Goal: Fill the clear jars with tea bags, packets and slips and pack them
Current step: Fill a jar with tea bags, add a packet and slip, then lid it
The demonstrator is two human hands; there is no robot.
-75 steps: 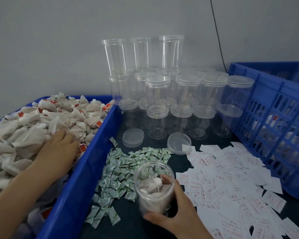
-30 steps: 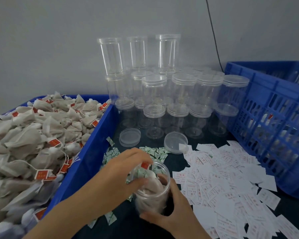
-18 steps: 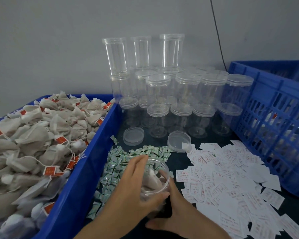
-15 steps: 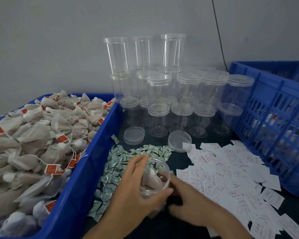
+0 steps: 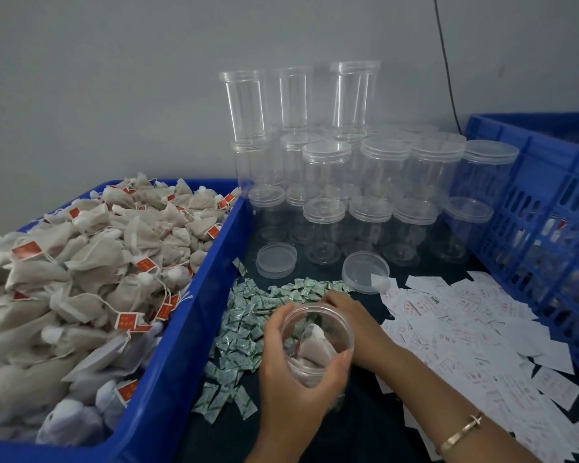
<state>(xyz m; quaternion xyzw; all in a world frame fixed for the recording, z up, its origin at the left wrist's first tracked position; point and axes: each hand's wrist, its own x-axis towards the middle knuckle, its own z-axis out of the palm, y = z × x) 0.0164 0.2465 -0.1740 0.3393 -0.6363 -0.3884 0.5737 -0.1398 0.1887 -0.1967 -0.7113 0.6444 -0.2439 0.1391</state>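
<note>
Left hand (image 5: 291,379) grips jar (image 5: 316,342), right hand (image 5: 355,325) behind it

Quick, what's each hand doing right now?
Left hand: grips the open jar.
Right hand: fingers down at the green packets; grip cannot be told.

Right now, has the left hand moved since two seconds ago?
Yes. The left hand went right, out of the blue plastic bin of tea bags, and now grips the open clear plastic jar.
</note>
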